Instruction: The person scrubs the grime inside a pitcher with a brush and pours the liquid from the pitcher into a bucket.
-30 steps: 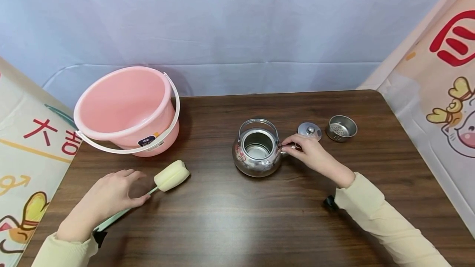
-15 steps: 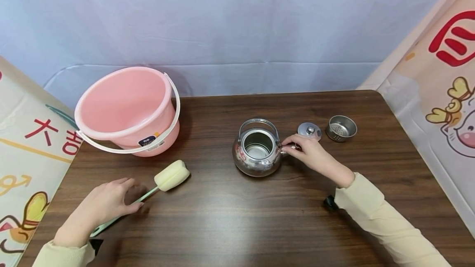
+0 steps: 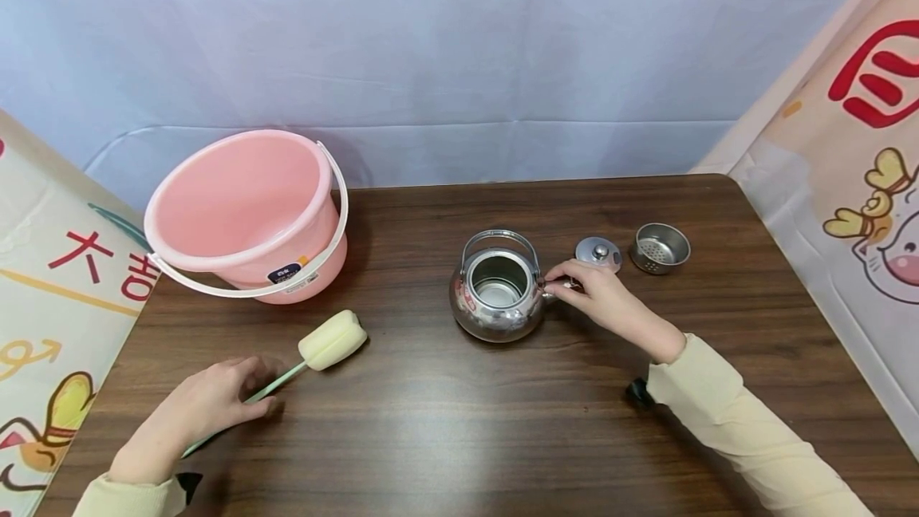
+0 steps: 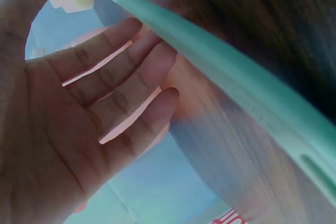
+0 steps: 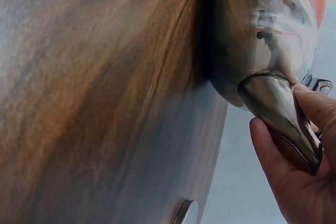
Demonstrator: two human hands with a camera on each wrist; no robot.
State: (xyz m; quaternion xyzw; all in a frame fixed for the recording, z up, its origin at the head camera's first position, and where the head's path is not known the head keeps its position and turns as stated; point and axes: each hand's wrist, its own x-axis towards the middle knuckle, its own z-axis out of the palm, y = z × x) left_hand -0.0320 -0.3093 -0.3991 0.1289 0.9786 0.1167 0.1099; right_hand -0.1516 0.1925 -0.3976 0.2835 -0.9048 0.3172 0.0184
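Note:
A sponge bottle brush with a pale yellow head [image 3: 333, 340] lies on the table at the left, its head toward the middle. Over its green handle [image 4: 220, 69] hovers my left hand [image 3: 197, 409], fingers spread and loosely bent. In the left wrist view the fingertips come close to the handle; whether the thumb touches it is unclear. My right hand [image 3: 601, 298] pinches the spout [image 5: 275, 108] of a shiny steel teapot [image 3: 495, 324] between thumb and fingers. The teapot stands upright and lidless, its bail handle raised.
A pink bucket [image 3: 301, 234] with a white handle stands at the back left. Behind my right hand lie a steel lid [image 3: 597, 252] with a knob and a perforated steel strainer cup [image 3: 660, 249]. Light fabric hangs behind and beside the wooden table [image 3: 431, 437].
My left hand has drawn back slightly toward the table's near left along the brush handle, fingers curling a little more. The right hand, teapot and brush have stayed in place.

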